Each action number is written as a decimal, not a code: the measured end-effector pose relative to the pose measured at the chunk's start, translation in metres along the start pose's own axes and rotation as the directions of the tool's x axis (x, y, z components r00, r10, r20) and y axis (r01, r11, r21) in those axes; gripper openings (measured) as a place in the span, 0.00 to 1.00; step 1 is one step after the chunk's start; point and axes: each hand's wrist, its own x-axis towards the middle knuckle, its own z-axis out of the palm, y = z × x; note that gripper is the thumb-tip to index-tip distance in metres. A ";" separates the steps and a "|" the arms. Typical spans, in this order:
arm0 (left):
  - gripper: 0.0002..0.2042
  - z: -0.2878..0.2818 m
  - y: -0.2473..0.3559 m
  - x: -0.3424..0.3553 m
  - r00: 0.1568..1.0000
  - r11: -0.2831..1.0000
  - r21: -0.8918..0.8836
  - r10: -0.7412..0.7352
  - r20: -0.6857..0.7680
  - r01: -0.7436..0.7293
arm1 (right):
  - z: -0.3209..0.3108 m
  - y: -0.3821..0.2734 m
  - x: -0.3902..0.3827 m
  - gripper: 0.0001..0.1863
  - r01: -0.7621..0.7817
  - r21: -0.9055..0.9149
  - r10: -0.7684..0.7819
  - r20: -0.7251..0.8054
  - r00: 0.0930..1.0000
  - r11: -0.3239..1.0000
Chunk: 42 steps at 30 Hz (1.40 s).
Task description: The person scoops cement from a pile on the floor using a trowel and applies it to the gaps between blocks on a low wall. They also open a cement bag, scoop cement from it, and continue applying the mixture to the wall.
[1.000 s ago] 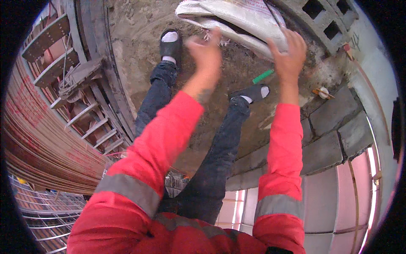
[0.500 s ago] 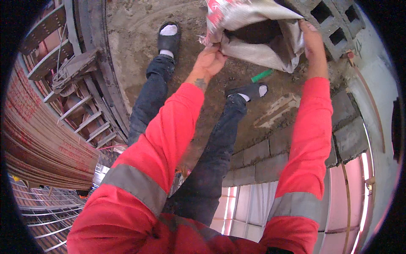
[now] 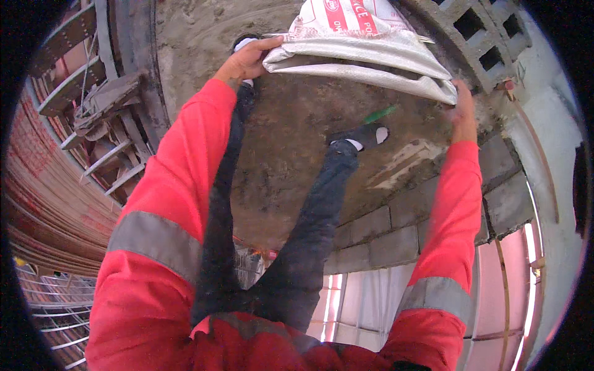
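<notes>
My left hand (image 3: 250,57) grips the left end of a white woven sack (image 3: 362,49) with red print, near the top of the view. At its right end my right hand (image 3: 461,104), slightly blurred, is closed on the sack's edge. The near edge is folded and drawn out wide between my hands, leaving a narrow dark slit. Below the sack, a green object (image 3: 380,113) lies on the rough concrete floor (image 3: 272,154), beside my right foot (image 3: 365,136) in a dark slipper and white sock. My left foot is partly hidden behind my left hand.
Hollow concrete blocks (image 3: 489,25) sit at the upper right, and a low block wall (image 3: 393,246) curves along the right beside a pale upright wall (image 3: 547,136). On the left are a metal ladder-like frame (image 3: 108,164), stacked boards (image 3: 55,204) and metal bars (image 3: 52,309).
Both hands have taken hold of the sack. Its opening, gaping half a second ago, is now narrowed and stretched sideways. My left hand has moved up and left, my right hand slightly down.
</notes>
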 end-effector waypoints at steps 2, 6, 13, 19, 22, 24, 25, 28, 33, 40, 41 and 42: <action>0.19 0.004 0.003 0.006 0.973 0.991 0.129 0.013 -0.230 0.017 | 0.005 0.016 0.003 0.18 0.049 0.136 -0.050 0.002 0.999 0.989; 0.21 0.026 0.012 0.003 0.752 0.773 0.624 0.479 -0.453 -0.117 | 0.023 0.036 -0.032 0.28 0.337 0.169 -0.298 -0.219 0.929 0.926; 0.22 0.150 -0.016 0.033 0.396 -0.557 0.758 0.646 0.652 -0.340 | 0.159 0.090 -0.129 0.36 0.225 0.456 -0.037 -0.385 0.922 0.861; 0.19 0.170 -0.032 0.074 0.760 -0.692 0.693 0.336 0.556 -0.201 | 0.233 0.082 -0.109 0.35 0.159 0.835 0.043 -0.212 0.976 0.526; 0.16 0.161 -0.020 0.085 0.792 -0.344 0.903 0.461 0.400 -0.256 | 0.222 0.094 -0.100 0.34 0.084 0.826 0.144 -0.196 0.970 0.557; 0.19 0.152 0.004 0.089 0.783 -0.246 0.933 0.510 0.356 -0.264 | 0.211 0.114 -0.092 0.32 0.064 0.876 0.114 -0.134 0.984 0.478; 0.19 0.146 0.019 0.090 0.891 0.026 0.987 0.434 0.133 -0.160 | 0.203 0.125 -0.086 0.32 0.055 0.898 0.076 -0.098 0.992 0.437; 0.19 0.137 0.073 0.100 0.981 -0.083 0.995 0.192 -0.033 0.049 | 0.174 0.152 -0.063 0.27 0.067 0.810 -0.137 0.017 0.990 0.582; 0.14 0.115 0.159 0.090 0.978 0.784 0.589 -0.203 -0.055 0.196 | 0.102 0.162 -0.035 0.21 -0.072 0.608 -0.084 0.224 0.971 0.790; 0.12 0.099 0.181 0.093 0.947 0.659 0.739 0.130 -0.295 0.140 | 0.069 0.167 0.009 0.19 -0.080 0.698 -0.107 0.220 0.970 0.711; 0.12 0.098 0.172 0.097 0.931 0.696 0.712 0.194 -0.309 0.091 | 0.070 0.165 0.010 0.19 -0.092 0.679 -0.068 0.205 0.976 0.728; 0.12 0.097 0.164 0.100 0.910 0.728 0.684 0.259 -0.324 0.036 | 0.069 0.161 0.007 0.21 -0.054 0.609 -0.001 0.090 0.996 0.791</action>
